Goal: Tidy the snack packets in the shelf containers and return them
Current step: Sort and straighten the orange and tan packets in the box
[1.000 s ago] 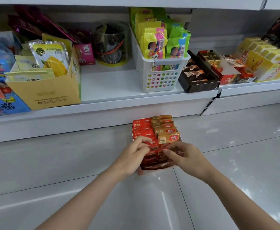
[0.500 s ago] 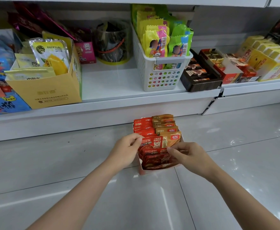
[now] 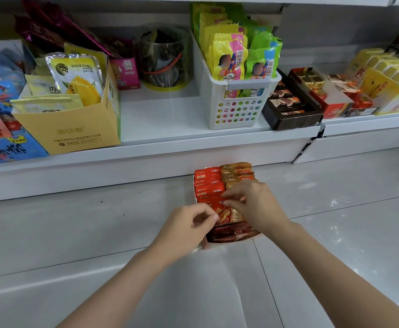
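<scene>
A small white container [image 3: 197, 247] of red and orange snack packets [image 3: 208, 183] sits on the pale tiled floor [image 3: 75, 233], just in front of the base of the low white shelf [image 3: 170, 147]; the packets stand on edge in two rows, red on the left, orange on the right, with darker brown ones lying flatter at the near end. The person's left hand [image 3: 186, 228] is at the container's near left corner, thumb and fingers curled together and pinching the edge of a red packet; the right hand [image 3: 252, 204] reaches over the right row, its fingers bent down and pinching a packet in the middle of the box. On the shelf above, a white perforated plastic basket [image 3: 236, 110] holds upright yellow and green sachets; to its left there is a bare stretch of shelf, then an open yellow cardboard box [image 3: 75, 131] of mango pouches; to the right, a dark brown tray [image 3: 290, 114] of chocolates touches the basket.
</scene>
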